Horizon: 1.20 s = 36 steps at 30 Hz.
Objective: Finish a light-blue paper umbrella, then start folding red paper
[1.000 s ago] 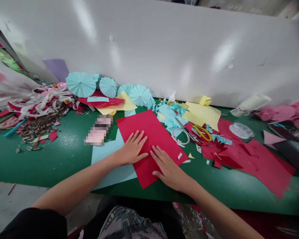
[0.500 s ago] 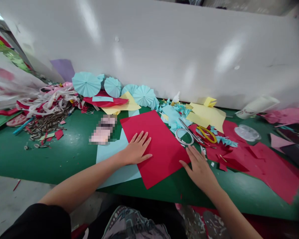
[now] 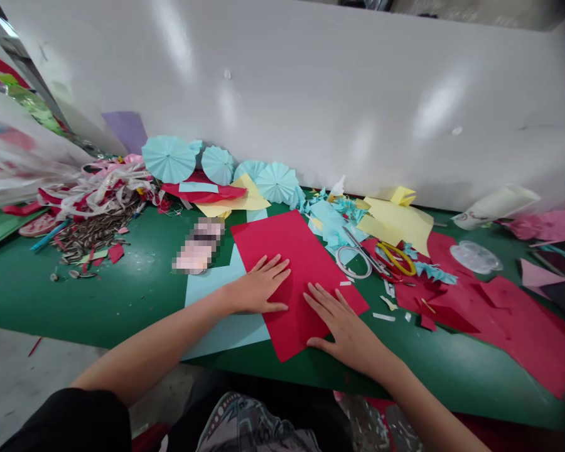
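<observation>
A red paper sheet (image 3: pixel 294 251) lies flat near the front edge of the green table, partly over a light blue sheet (image 3: pixel 207 333). My left hand (image 3: pixel 257 289) rests on the red sheet's left part with its fingers spread. On the lower right part of the same sheet lies my right hand (image 3: pixel 336 323), fingers apart and holding nothing. Just beyond the sheet's right edge are scissors with white handles (image 3: pixel 354 262) and a pair with yellow handles (image 3: pixel 398 258).
Light blue pleated paper rounds (image 3: pixel 169 159) stand along the white panel (image 3: pixel 311 88). Ribbons (image 3: pixel 98 188) and a plastic bag (image 3: pixel 19 150) are at the left. Red paper (image 3: pixel 513 314), a clear lid (image 3: pixel 475 257) and a white roll (image 3: pixel 494 207) are at the right.
My right hand has moved left from the red sheet's right corner onto its lower right part, uncovering small paper scraps on the table. The view has shifted slightly.
</observation>
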### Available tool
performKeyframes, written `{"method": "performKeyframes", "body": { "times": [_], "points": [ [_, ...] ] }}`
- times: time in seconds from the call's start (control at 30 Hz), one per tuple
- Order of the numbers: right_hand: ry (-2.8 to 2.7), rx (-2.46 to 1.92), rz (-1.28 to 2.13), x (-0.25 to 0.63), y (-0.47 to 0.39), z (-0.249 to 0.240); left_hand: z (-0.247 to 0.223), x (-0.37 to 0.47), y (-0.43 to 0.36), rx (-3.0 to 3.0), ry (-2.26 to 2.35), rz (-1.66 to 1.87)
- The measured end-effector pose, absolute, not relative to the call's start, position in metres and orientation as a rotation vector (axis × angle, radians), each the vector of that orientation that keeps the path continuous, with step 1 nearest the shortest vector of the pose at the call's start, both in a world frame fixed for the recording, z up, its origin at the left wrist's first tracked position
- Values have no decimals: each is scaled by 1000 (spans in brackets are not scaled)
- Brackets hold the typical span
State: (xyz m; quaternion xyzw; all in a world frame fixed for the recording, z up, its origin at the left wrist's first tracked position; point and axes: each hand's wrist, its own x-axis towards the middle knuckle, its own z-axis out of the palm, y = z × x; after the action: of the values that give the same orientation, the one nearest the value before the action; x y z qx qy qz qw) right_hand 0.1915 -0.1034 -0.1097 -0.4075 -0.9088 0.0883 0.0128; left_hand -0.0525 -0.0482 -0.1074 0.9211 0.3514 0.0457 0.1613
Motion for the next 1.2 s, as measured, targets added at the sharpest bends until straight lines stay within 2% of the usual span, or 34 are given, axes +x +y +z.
{"method": "performKeyframes", "body": {
  "times": [0.13,0.27,0.47,0.77,1.2],
  "points": [
    [-2827,-1298,286,192,-109,-107,-99,-59,-46,2612,683,95],
    [-2873,-1273,356,193,-116,-103,-96,-59,-46,2563,552,89],
    [-2908,-1373,436,191,-122,-95,-95,-56,-46,2521,497,97],
    [-2893,-1357,341,188,-124,-99,-93,-55,-48,2543,453,74],
    [-2914,-1268,524,189,-111,-74,-88,-56,-50,2497,422,64]
  ]
}}
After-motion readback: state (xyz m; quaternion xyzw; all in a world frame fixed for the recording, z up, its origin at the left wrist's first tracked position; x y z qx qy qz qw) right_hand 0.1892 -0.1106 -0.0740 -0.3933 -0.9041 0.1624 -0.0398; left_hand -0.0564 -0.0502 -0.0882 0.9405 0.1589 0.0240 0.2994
